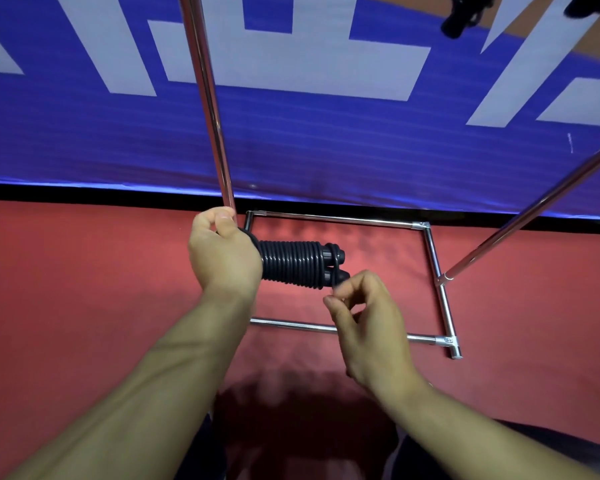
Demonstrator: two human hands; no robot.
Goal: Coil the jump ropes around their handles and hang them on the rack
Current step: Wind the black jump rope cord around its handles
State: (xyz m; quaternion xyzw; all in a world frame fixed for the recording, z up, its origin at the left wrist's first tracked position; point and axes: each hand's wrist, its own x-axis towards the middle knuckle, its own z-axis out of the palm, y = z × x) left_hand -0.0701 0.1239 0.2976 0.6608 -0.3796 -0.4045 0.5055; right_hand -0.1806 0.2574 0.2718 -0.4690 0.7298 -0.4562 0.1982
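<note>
A black jump rope (293, 264) is wound in tight turns around its two handles, which lie side by side and point right. My left hand (222, 252) grips the left end of the bundle, thumb up near the rack's upright pole (207, 98). My right hand (364, 313) pinches the rope's loose end just below the handle tips at the bundle's right end. The chrome rack's base frame (433, 265) lies on the red floor under my hands. Other black coiled ropes (465, 12) hang at the top right.
A blue and white banner (291, 116) stands behind the rack. A slanted chrome rack pole (534, 209) rises at the right. The red floor (84, 271) spreads left and right. My dark-clad knees (447, 452) show at the bottom edge.
</note>
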